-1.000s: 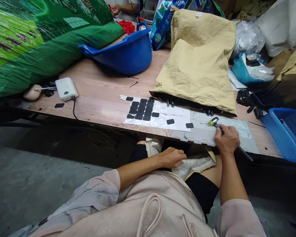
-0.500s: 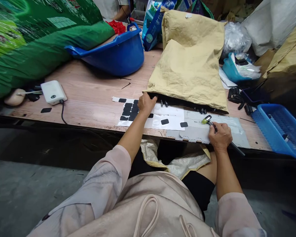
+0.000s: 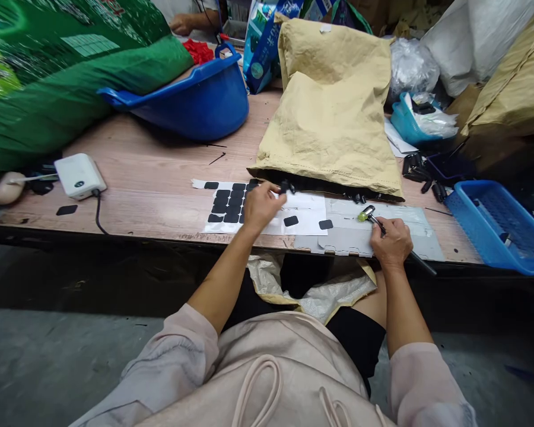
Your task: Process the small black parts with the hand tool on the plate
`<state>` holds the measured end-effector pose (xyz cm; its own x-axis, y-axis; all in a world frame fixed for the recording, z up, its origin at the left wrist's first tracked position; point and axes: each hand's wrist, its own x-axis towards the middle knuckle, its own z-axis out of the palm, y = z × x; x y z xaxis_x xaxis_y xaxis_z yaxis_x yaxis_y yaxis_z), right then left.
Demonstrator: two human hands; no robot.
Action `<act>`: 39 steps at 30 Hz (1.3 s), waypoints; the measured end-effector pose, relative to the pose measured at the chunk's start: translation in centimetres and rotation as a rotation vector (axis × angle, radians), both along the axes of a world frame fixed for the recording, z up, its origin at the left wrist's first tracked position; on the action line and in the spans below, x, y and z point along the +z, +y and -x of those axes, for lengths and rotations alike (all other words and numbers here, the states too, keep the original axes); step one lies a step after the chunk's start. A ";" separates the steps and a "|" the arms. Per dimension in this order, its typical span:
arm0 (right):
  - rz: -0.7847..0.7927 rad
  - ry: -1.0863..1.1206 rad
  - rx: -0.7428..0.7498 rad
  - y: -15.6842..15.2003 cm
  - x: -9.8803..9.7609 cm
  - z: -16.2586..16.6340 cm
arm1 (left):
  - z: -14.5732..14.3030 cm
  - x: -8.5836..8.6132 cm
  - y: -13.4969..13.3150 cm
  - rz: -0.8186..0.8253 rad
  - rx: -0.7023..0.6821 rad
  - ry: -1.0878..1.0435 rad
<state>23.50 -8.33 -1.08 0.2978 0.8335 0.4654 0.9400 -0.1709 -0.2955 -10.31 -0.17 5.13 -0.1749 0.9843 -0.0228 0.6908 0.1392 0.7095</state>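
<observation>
My left hand (image 3: 263, 207) is closed at the fingertips around a small black piece (image 3: 285, 186), just in front of the paper sack's dark opening. Beneath that hand lies a white sheet (image 3: 309, 204) bearing rows of black rounded patches (image 3: 234, 204); two single patches (image 3: 291, 221) lie farther right on it. My right hand (image 3: 391, 240) grips a hammer (image 3: 421, 263) by its dark handle. Its shiny metal head with a yellow-green end (image 3: 365, 213) is over the grey board (image 3: 353, 237). Small black parts (image 3: 355, 197) show at the lip of the tan paper sack (image 3: 329, 118).
Left of the sack is a large blue basin (image 3: 191, 101), beside a green sack (image 3: 71, 89). A white box with a cable (image 3: 80, 176) sits at the left. At the right are a blue basket (image 3: 502, 231) and loose black parts (image 3: 416, 167). A co-worker's hand (image 3: 182, 24) shows behind.
My left hand has drawn back slightly from the sack's opening, and a small black piece now shows at its fingertips. My right hand keeps its grip on the hammer. The view has shifted slightly.
</observation>
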 end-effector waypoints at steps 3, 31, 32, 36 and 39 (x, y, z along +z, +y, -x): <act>0.002 0.001 -0.006 0.0 0.1 0.0 | -3.7 -0.7 -2.7 -0.116 -0.360 -0.034; -0.093 0.229 0.377 -5.3 4.2 7.9 | -9.6 -4.6 -3.1 -0.115 -0.656 -0.084; -0.085 0.223 0.378 -5.3 4.1 7.9 | -9.6 -4.6 -3.1 -0.113 -0.651 -0.084; -0.042 0.208 0.380 -5.3 3.8 7.4 | -9.7 -4.7 -3.1 -0.117 -0.646 -0.092; -0.086 0.207 0.335 -5.3 4.0 6.9 | -9.7 -4.7 -3.0 -0.122 -0.641 -0.092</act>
<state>16.61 -13.60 2.96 0.1107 0.8611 0.4963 0.8588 0.1685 -0.4839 -0.56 -3.21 0.40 0.4443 0.8893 0.1084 0.5456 -0.3645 0.7546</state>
